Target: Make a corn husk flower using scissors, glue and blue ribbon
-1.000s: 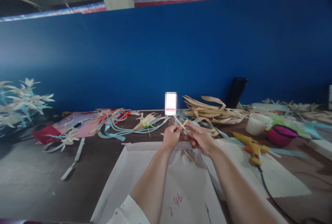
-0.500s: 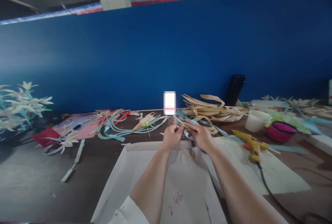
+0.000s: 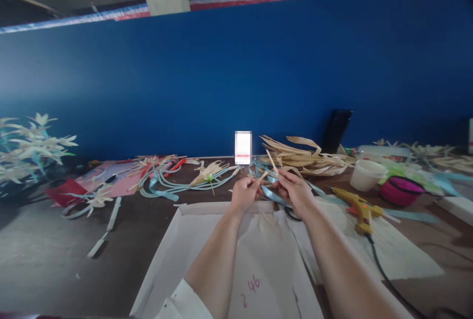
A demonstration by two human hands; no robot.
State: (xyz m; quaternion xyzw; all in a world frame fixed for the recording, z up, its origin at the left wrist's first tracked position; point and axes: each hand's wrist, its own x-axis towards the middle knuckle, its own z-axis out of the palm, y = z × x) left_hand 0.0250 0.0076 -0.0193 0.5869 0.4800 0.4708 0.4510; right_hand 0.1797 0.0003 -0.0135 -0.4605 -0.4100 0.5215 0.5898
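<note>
My left hand [image 3: 245, 194] is closed, its fingertips pinching a short pale strip [image 3: 263, 176] that looks like dried corn husk. My right hand [image 3: 296, 194], also closed, grips a longer pale husk strip [image 3: 272, 161] that points up and to the left. The two hands are a little apart, above the far edge of a white box lid [image 3: 218, 260]. A light blue ribbon [image 3: 272, 195] runs between them toward the right hand; whether it is held I cannot tell. Under the right hand shows part of a black loop [image 3: 293, 215].
Dried husks [image 3: 306, 159] lie behind my hands. On the right are a yellow glue gun [image 3: 360, 207] with its cord, a white cup [image 3: 367, 175] and a magenta pouch [image 3: 401, 191]. Light blue cords [image 3: 158, 181] and a husk flower [image 3: 210, 174] lie to the left. A blue wall [image 3: 229, 73] stands behind.
My right hand has moved slightly right, away from the left. The pale strips now stick up separately from each hand, and more blue ribbon and the black loop show.
</note>
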